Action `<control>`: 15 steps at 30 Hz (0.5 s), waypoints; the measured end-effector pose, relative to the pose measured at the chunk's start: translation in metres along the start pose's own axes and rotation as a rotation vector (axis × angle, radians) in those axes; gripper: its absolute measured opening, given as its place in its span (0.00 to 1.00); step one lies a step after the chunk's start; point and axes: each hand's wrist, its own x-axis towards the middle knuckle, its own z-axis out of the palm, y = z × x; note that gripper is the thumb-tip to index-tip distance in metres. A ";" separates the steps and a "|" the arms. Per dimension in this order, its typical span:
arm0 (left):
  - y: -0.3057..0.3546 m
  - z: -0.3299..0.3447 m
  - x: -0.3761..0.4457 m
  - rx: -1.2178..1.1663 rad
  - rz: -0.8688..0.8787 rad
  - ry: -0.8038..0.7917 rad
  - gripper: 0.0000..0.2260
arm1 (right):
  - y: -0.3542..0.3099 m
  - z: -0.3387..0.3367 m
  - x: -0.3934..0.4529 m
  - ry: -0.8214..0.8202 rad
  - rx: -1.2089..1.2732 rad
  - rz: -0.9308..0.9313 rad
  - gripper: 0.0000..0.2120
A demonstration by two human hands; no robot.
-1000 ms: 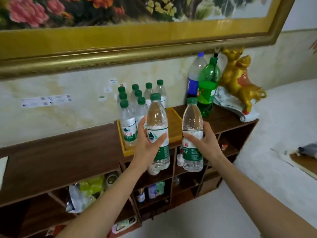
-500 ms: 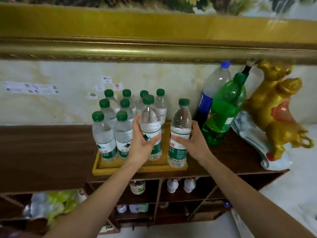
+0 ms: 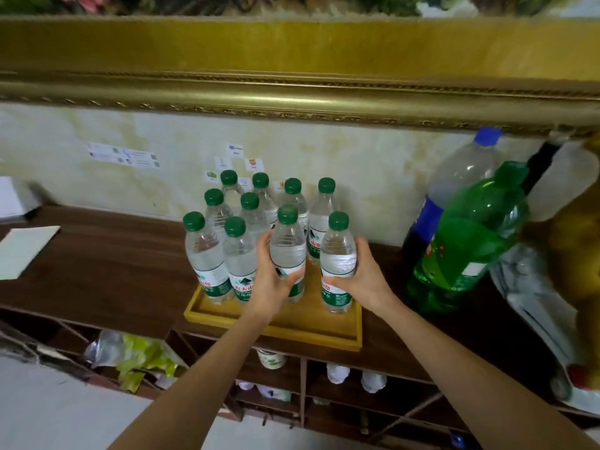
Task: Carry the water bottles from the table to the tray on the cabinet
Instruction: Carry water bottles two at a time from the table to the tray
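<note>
A yellow wooden tray (image 3: 311,334) sits on the dark wooden cabinet (image 3: 107,271). Several clear water bottles with green caps (image 3: 211,254) stand upright in it. My left hand (image 3: 271,287) is wrapped around one bottle (image 3: 288,246) that stands on the tray in the front row. My right hand (image 3: 360,277) grips another bottle (image 3: 337,258) standing upright on the tray to the right of the first one.
A big green soda bottle (image 3: 467,241) and a large blue-capped bottle (image 3: 454,186) stand right of the tray, with a golden figurine (image 3: 574,241) beyond. A gilt picture frame (image 3: 292,92) hangs above. White paper (image 3: 22,248) lies at left. Open shelves below hold clutter.
Both hands carried their bottles from in front of the cabinet up over the tray and down onto its front part. The view has closed in on the cabinet top.
</note>
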 end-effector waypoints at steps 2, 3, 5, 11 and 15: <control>-0.010 0.001 -0.005 0.017 0.002 0.027 0.40 | 0.006 0.002 -0.001 -0.007 -0.013 0.000 0.35; -0.013 0.002 -0.007 0.023 0.002 0.045 0.39 | 0.007 0.003 -0.001 -0.010 -0.014 -0.003 0.35; -0.014 0.004 -0.008 0.026 -0.008 0.068 0.40 | 0.007 0.004 -0.002 -0.004 -0.021 -0.014 0.35; -0.010 0.003 -0.006 0.086 -0.016 0.036 0.41 | 0.006 0.008 -0.008 0.023 -0.058 -0.017 0.35; -0.001 -0.002 -0.004 0.211 0.032 0.029 0.39 | 0.003 0.004 -0.008 -0.009 -0.112 0.030 0.36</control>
